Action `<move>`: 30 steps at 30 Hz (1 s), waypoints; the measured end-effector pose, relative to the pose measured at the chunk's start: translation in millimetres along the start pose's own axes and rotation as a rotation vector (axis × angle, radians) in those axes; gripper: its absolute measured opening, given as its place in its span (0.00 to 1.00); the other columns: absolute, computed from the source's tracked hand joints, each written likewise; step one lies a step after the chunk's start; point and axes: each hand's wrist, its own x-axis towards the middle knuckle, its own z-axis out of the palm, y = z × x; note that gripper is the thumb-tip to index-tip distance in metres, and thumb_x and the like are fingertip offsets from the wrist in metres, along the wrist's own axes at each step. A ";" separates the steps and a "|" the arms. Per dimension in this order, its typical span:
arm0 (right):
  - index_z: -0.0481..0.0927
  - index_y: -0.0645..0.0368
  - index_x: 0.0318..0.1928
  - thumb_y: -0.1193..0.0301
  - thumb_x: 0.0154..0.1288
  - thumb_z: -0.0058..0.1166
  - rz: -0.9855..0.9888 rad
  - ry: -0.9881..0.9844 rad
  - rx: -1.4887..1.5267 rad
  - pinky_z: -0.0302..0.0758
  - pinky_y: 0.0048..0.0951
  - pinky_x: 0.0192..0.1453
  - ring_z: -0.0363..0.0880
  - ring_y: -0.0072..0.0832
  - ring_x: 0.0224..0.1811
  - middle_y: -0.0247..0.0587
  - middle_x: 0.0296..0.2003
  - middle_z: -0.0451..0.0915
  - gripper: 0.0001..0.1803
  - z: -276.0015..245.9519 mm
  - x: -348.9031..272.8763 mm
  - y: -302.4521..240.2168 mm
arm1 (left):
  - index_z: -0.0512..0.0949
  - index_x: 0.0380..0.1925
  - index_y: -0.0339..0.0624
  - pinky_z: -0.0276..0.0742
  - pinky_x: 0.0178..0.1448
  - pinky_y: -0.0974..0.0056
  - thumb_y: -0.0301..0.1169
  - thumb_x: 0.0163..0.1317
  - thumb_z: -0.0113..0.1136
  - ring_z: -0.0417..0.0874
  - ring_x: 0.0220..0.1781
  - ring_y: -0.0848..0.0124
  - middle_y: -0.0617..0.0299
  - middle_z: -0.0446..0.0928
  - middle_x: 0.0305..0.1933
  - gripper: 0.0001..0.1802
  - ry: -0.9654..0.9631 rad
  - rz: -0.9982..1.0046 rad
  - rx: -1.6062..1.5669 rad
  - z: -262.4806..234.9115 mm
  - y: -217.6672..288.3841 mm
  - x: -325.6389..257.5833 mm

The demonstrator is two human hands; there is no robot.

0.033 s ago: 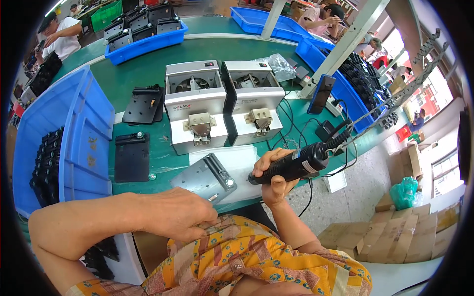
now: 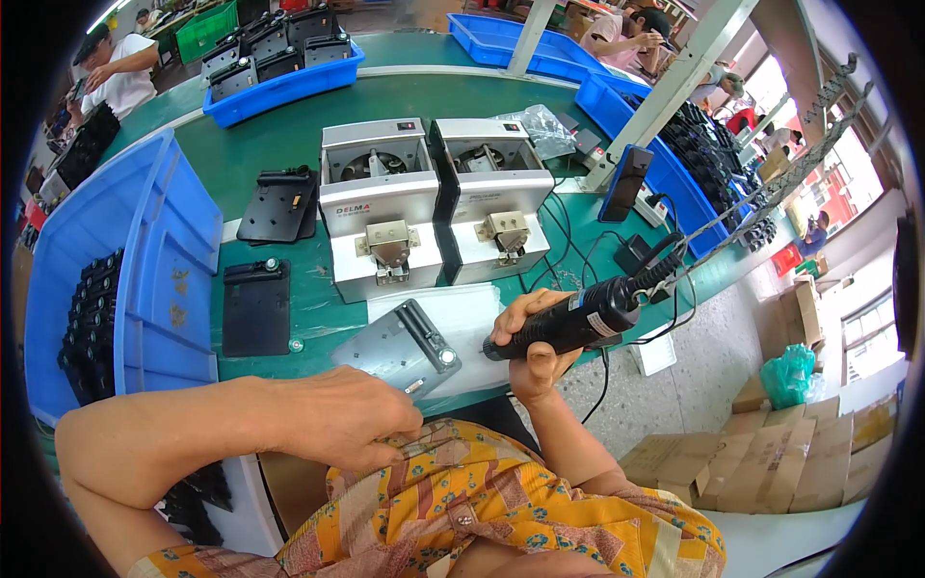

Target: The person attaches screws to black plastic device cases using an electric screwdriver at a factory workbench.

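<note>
My right hand (image 2: 538,374) is wrapped round a black corded electric screwdriver (image 2: 568,323), held tilted at the right of the bench edge. Its tip end points left. My left hand (image 2: 352,409) is closed, thumb and fingers drawn together in front of my patterned shirt; whatever they may hold is hidden. Just beyond that hand lies a flat dark plate (image 2: 383,349) with a raised bar and a round silver knob, shiny with reflected light, partly on a white sheet (image 2: 385,307). A similar black plate (image 2: 256,313) lies to its left, beside a small round piece (image 2: 296,346).
Two silver screw feeders (image 2: 385,207) (image 2: 493,197) stand side by side behind the plate. More black plates (image 2: 275,207) lie left of them. A tall blue bin (image 2: 169,279) stands at left. Cables, a phone (image 2: 626,183), a white post (image 2: 665,91) and a hanging spring-like cord are at right.
</note>
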 end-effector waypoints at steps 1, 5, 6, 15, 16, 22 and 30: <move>0.67 0.60 0.48 0.49 0.57 0.74 0.008 0.010 0.010 0.79 0.31 0.33 0.76 0.26 0.28 0.40 0.33 0.74 0.35 0.3 -0.2 -0.2 | 0.79 0.39 0.34 0.77 0.45 0.47 0.34 0.60 0.59 0.83 0.42 0.46 0.46 0.81 0.35 0.14 0.005 0.009 0.002 0.2 -0.7 -0.4; 0.67 0.59 0.48 0.49 0.56 0.74 0.005 0.015 0.016 0.80 0.32 0.33 0.76 0.26 0.28 0.39 0.33 0.74 0.36 -0.5 -0.7 0.0 | 0.80 0.41 0.36 0.77 0.46 0.48 0.34 0.60 0.60 0.83 0.43 0.47 0.47 0.81 0.36 0.14 0.017 0.003 -0.016 2.0 -2.5 -0.2; 0.68 0.61 0.49 0.53 0.57 0.74 -0.016 0.003 0.054 0.78 0.29 0.34 0.76 0.27 0.30 0.40 0.34 0.74 0.34 -2.4 -1.2 1.0 | 0.80 0.41 0.36 0.77 0.46 0.48 0.34 0.60 0.60 0.83 0.43 0.47 0.47 0.81 0.36 0.14 0.016 0.000 -0.015 2.5 -3.5 0.6; 0.69 0.62 0.49 0.54 0.57 0.74 -0.055 -0.005 0.060 0.77 0.27 0.33 0.76 0.27 0.31 0.40 0.34 0.74 0.33 -3.2 1.0 3.2 | 0.78 0.49 0.40 0.78 0.48 0.51 0.36 0.65 0.62 0.82 0.49 0.52 0.54 0.80 0.45 0.16 -0.112 -0.072 0.082 -3.5 0.6 3.9; 0.69 0.62 0.49 0.54 0.57 0.75 -0.056 0.002 0.053 0.77 0.27 0.32 0.76 0.27 0.30 0.40 0.34 0.74 0.33 -2.8 1.2 2.9 | 0.78 0.49 0.40 0.78 0.48 0.50 0.36 0.65 0.61 0.82 0.49 0.52 0.54 0.79 0.45 0.16 -0.109 -0.062 0.086 -3.4 0.1 3.9; 0.70 0.62 0.48 0.53 0.58 0.74 -0.044 -0.001 0.051 0.76 0.26 0.33 0.76 0.27 0.30 0.39 0.33 0.74 0.32 0.8 1.3 2.8 | 0.78 0.49 0.39 0.78 0.49 0.50 0.35 0.64 0.60 0.81 0.50 0.52 0.53 0.79 0.45 0.16 -0.102 -0.059 0.077 -1.7 1.9 1.7; 0.70 0.61 0.50 0.57 0.57 0.76 -0.031 0.019 0.092 0.75 0.26 0.34 0.77 0.25 0.32 0.38 0.34 0.75 0.32 -1.4 -2.4 2.8 | 0.79 0.46 0.39 0.79 0.48 0.50 0.35 0.64 0.60 0.82 0.49 0.52 0.53 0.80 0.43 0.14 -0.104 -0.001 0.115 5.2 1.3 4.9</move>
